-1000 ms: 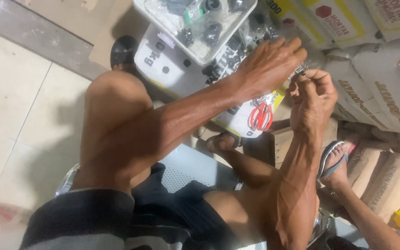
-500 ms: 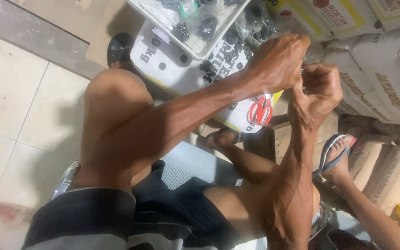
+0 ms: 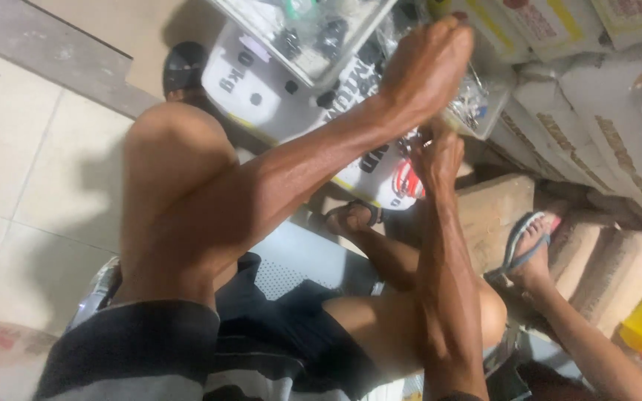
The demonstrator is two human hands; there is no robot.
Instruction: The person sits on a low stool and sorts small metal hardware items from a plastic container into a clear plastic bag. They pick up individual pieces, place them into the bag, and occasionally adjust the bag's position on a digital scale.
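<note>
- Pale floor tiles [image 3: 16, 186] fill the left side and give the only open room; a grey strip of threshold [image 3: 46, 48] runs along their upper edge.
- Stacked paper sacks [image 3: 596, 126] and a brown carton [image 3: 495, 208] crowd the right side, hemming the work in tightly.
- Up top, a clear plastic compartment tray [image 3: 313, 44] of small dark parts rests on a white printed box [image 3: 276, 96], its rim jutting out over the box edge.
- The left hand [image 3: 425, 67] reaches up across the tray's lower right corner, fingers curled downward over small shiny pieces [image 3: 473, 100] there; I cannot tell whether it grips any.
- The right hand [image 3: 436, 152] sits just below it, fingertips pinched together close against the left hand, apparently on something small that is hidden from me.
- Both forearms cross over the seated person's bare knees and dark shorts [image 3: 291, 327], leaving little slack between them.
- Two sandalled feet [image 3: 529, 245] rest near the carton, one just beside its edge.
</note>
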